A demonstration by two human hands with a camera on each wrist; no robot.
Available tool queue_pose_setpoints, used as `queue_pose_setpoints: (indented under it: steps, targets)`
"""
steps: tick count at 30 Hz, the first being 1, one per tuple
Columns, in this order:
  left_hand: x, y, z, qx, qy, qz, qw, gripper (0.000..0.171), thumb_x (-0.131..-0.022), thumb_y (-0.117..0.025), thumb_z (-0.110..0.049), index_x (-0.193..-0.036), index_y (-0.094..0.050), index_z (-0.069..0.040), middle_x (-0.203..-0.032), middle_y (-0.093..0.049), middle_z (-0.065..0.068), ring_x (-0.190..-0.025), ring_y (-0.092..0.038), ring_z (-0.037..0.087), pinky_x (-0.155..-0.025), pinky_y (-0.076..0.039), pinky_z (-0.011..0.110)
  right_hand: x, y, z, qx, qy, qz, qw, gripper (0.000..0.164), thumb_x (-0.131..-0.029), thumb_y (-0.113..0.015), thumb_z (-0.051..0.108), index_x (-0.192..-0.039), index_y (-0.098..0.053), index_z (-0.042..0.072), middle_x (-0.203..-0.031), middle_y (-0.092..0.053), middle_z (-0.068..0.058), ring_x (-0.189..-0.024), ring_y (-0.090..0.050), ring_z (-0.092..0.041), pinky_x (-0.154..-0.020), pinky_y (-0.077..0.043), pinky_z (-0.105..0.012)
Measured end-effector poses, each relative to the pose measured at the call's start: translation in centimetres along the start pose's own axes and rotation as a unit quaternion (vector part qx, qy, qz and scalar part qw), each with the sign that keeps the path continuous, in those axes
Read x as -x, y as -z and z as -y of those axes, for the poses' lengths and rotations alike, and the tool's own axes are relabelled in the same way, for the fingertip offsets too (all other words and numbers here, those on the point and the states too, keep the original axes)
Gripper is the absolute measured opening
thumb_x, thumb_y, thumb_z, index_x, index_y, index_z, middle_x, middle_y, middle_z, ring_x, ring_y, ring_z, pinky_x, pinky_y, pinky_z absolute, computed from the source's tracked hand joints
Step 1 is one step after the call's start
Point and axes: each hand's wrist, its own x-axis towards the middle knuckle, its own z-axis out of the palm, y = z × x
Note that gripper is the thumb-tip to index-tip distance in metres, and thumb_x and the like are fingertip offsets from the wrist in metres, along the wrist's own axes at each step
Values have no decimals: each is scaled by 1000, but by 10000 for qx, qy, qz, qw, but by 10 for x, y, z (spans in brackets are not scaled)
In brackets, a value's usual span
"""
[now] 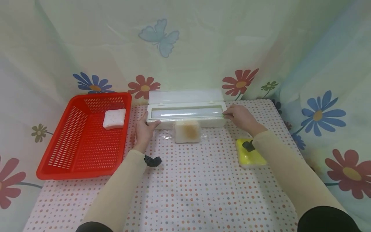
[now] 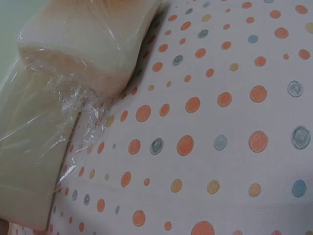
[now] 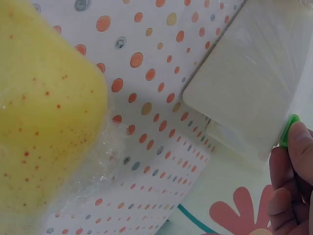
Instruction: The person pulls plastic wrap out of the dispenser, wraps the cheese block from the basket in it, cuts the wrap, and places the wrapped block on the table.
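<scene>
A white cling film dispenser (image 1: pixel 210 122) lies across the far part of the table, its lid (image 1: pixel 185 96) raised and a film roll (image 1: pixel 186 112) inside. My left hand (image 1: pixel 144 130) grips its left end, thumb at the front. At the other end my right hand (image 1: pixel 242 118) pinches a small green slide cutter (image 3: pixel 288 131), seen in the right wrist view. Against the dispenser's front sits a white bread-like block (image 1: pixel 186 132) with a brown patch on top. Clear film (image 2: pixel 73 95) covers the block and runs back onto the dispenser, crinkled at the edges.
A red plastic basket (image 1: pixel 127 129) stands on the left with a pale speckled block (image 1: pixel 114 118) inside. Beside my right forearm lies a yellow, red-specked piece (image 3: pixel 54 112) wrapped in film. A dotted cloth (image 1: pixel 185 193) covers the table; a flowered curtain (image 1: pixel 197 48) hangs behind.
</scene>
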Motion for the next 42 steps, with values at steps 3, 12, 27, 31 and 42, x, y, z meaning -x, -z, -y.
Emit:
queue_pose_setpoints:
  steps: [3,12,27,31,42]
  targets:
    - [-1,0,0,45,-21,-12,10000,83,-91,-78,-24,-161,-32,-18,-163,-40,3,-151,-39,24,-123,-35,43,-2,1,0,26,39,-1,10000,25,-99,-64,6,-123,-71,-1,-118,-70,-21,-114,-63,-38,-103,-53,-53]
    - [1,1,-1,70,7,-10,10000,84,-91,-78,-24,-161,-31,-18,-164,-38,2,-152,-39,24,-123,-34,41,-4,2,4,105,-61,146,9998,25,-100,-63,7,-123,-70,-1,-125,-69,-21,-121,-62,-39,-107,-51,-53]
    - [0,3,1,117,-122,-8,9999,85,-90,-79,-28,-160,-33,-17,-162,-42,2,-148,-44,24,-121,-36,41,-6,0,11,178,-75,115,9997,24,-99,-63,6,-121,-70,0,-125,-68,-21,-123,-61,-39,-108,-50,-53]
    - [1,3,3,80,-105,14,9999,85,-90,-78,-31,-161,-32,-22,-162,-43,-1,-148,-44,23,-121,-37,40,-6,-2,12,154,-53,63,9998,23,-99,-64,5,-120,-71,-1,-122,-70,-21,-119,-63,-39,-105,-52,-52]
    - [1,3,2,115,-15,50,9999,87,-89,-80,-31,-161,-31,-20,-163,-40,4,-149,-42,24,-121,-37,42,-8,-1,13,55,123,15,9999,21,-97,-65,4,-116,-72,-2,-115,-72,-21,-111,-66,-37,-100,-55,-51]
